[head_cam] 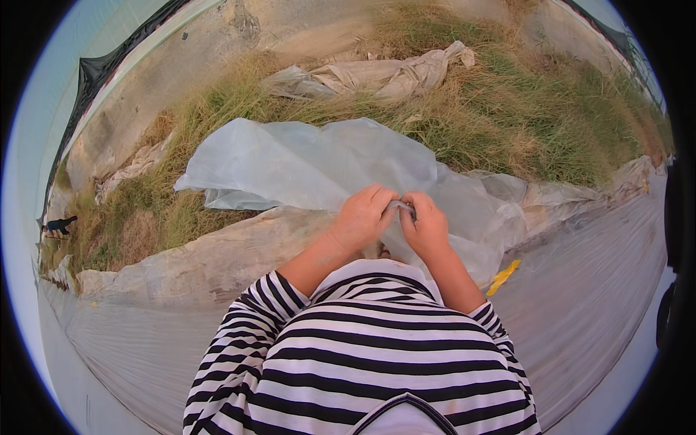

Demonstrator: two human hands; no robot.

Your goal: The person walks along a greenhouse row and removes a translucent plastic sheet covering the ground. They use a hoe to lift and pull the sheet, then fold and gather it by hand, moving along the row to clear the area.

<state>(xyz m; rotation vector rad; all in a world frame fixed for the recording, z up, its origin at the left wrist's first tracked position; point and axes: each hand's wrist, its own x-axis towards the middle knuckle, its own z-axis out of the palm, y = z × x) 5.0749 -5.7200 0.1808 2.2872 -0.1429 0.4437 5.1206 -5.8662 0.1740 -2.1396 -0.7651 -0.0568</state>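
Note:
A large sheet of clear plastic film (310, 157) spreads out in front of me, creased and partly lying over grass. My left hand (363, 213) and my right hand (426, 222) are close together at waist height. Between their fingertips they pinch a narrow, bunched or rolled strip of film (401, 205), which bends in a short arc. Whether this strip belongs to the large sheet is hard to tell. Some of the film hangs below my hands and to the right, near my legs.
Dry and green grass (505, 119) grows ahead, with a crumpled, dirty plastic sheet (380, 76) on it. Stretched film walls (582, 283) rise behind me on both sides, one bearing yellow tape (503, 278). Far left, another person (58, 225) stands in dark clothing.

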